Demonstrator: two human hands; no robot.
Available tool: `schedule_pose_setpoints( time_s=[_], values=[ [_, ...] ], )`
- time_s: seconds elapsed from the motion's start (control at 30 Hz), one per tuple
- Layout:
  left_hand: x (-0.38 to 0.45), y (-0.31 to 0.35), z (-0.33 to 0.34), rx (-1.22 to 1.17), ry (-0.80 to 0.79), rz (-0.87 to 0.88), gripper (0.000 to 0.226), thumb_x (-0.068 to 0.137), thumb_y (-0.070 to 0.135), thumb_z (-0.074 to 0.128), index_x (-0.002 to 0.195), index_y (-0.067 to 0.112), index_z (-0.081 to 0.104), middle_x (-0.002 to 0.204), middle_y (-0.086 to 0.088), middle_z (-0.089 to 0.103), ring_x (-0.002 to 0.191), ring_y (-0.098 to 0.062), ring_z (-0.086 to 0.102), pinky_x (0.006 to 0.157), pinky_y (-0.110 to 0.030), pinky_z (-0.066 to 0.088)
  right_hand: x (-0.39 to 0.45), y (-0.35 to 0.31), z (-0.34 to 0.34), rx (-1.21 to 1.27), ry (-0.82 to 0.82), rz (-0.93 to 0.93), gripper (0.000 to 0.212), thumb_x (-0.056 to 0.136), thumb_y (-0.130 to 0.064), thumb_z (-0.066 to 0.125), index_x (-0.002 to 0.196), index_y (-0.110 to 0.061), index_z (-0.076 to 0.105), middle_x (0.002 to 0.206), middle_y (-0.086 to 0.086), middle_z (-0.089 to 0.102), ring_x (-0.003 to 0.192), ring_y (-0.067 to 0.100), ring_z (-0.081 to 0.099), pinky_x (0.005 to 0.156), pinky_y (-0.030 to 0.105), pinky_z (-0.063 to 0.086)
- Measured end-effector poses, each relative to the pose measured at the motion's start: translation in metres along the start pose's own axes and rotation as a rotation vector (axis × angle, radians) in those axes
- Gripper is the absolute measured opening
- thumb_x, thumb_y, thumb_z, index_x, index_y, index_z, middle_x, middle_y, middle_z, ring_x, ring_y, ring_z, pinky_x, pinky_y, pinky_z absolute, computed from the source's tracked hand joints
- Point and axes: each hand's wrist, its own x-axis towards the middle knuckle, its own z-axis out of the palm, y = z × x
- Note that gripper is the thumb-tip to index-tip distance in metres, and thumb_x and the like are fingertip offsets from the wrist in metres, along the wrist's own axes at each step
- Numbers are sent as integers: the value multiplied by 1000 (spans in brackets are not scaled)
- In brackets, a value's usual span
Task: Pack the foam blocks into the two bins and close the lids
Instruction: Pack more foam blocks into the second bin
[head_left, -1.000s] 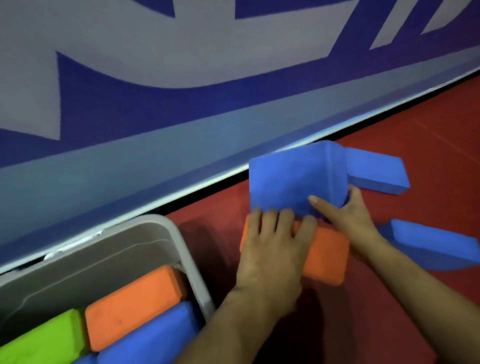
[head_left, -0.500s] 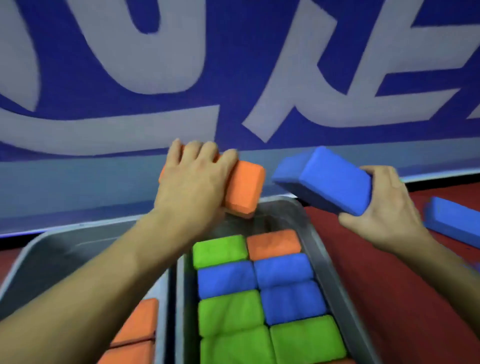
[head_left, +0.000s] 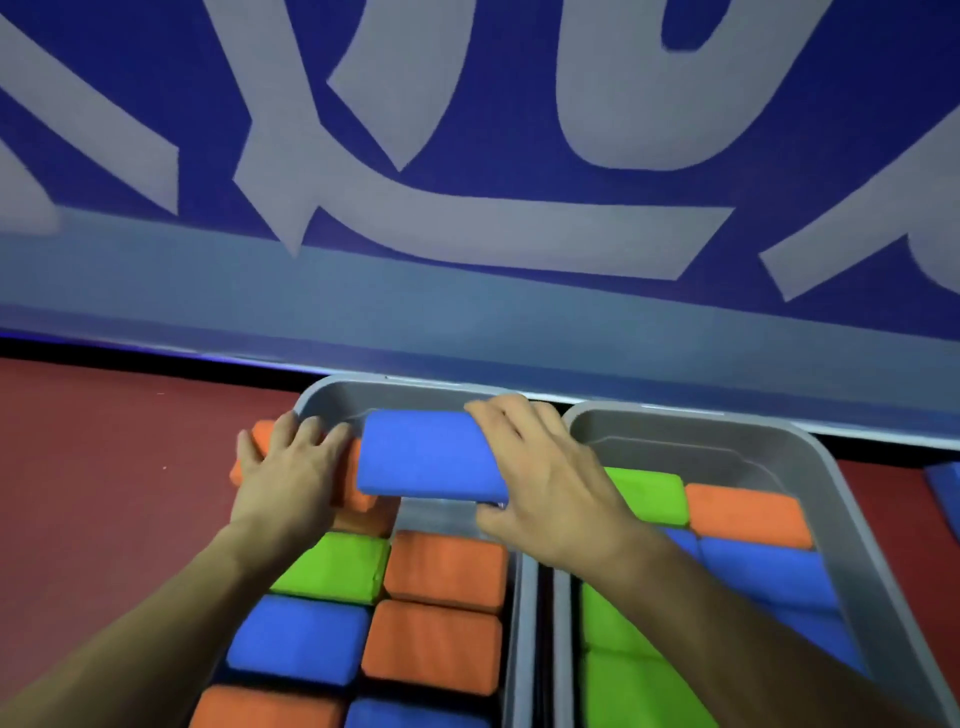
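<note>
A: Grey plastic, two bins side by side on a red floor. Left bin (head_left: 332, 395), right bin (head_left: 810, 447), walls touching down the middle. No lids in view.

B: Block count?

A: Left bin, packed: two rows. I count one green block (head_left: 332, 566), three orange (head_left: 447, 569), two blue (head_left: 298, 639); the bottom edge crops the nearest ones. Right bin: green (head_left: 647, 493), orange (head_left: 748, 514) and blue (head_left: 769, 577) visible, the right forearm covers much of it, so no firm count there.

B: Hands?

A: Left hand (head_left: 291, 478) lies flat on an orange block (head_left: 262, 431) at the far left corner of the left bin, fingers spread over it; the grip is partly hidden, it looks pressed on top more than wrapped. Right hand (head_left: 545, 478) holds a blue block (head_left: 431, 452) by its right end, fingers over the top, thumb under. That block hangs level above the far end of the left bin, just beside the orange one.

B: Anything loose?

A: One blue edge (head_left: 943, 486) on the floor at the far right, cropped.

B: Room?

A: Blue wall (head_left: 467, 130) with large grey lettering right behind the bins, and a lighter blue band along its base.
</note>
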Motion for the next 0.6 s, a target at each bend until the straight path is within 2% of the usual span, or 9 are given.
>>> schedule_pose_setpoints(
  time_s=[0.07,0.13,0.2,0.3,0.37,0.4,0.43,0.5,0.6],
  values=[
    [5,-8,16,4,1,-26,76,56,18,75,127,25,47,114,-3,53,119,-33,40,94,-59,30,10,-4,10,-41,-25,-19,72,65,-29,64,132,-23,36,125,-6,40,114,22,41,61,39,53],
    [14,-17,28,39,53,-16,74,50,19,78,119,23,52,105,-4,56,109,-34,46,90,-54,35,12,0,21,-20,-45,27,72,66,-32,64,132,-24,36,125,-6,41,112,21,41,61,37,52],
    [23,-25,44,66,77,24,73,50,14,74,120,20,54,103,-7,57,107,-35,49,91,-52,38,13,12,40,21,-89,106,73,68,-33,64,134,-25,34,126,-6,39,112,22,42,69,39,52],
    [21,-20,66,66,29,12,69,67,13,60,133,22,43,116,-6,54,117,-32,45,97,-46,37,7,31,80,-33,-333,162,81,76,-36,65,144,-24,23,135,-3,36,121,26,40,88,41,49],
    [15,-10,86,81,-62,-19,76,77,16,53,147,21,21,135,-9,42,134,-32,31,106,-45,30,-2,37,114,-99,-495,228,91,82,-50,61,151,-19,11,147,3,32,134,29,32,107,44,35],
    [12,-4,96,100,-130,-25,82,81,16,50,151,20,7,146,-13,32,140,-34,20,111,-47,25,-7,36,131,-173,-555,244,96,84,-61,54,153,-16,5,154,8,24,142,29,21,115,47,21],
    [10,3,106,95,-192,-33,88,82,17,48,152,18,-6,154,-17,18,144,-37,9,115,-50,19,-12,35,147,-261,-604,258,101,84,-70,44,153,-13,-2,160,12,13,147,29,8,117,53,6],
    [10,13,127,39,-273,-71,97,81,19,47,148,14,-23,159,-20,-7,145,-41,-10,116,-56,6,-15,35,169,-396,-656,294,107,82,-80,27,151,-8,-10,161,16,-5,148,30,-10,110,65,-11],
    [22,22,144,2,-398,-120,101,78,24,46,145,12,-28,157,-20,-19,142,-43,-19,115,-59,-2,1,33,184,-493,-778,306,109,80,-84,19,150,-6,-13,160,19,-11,146,32,-18,104,69,-21]
  ],
)
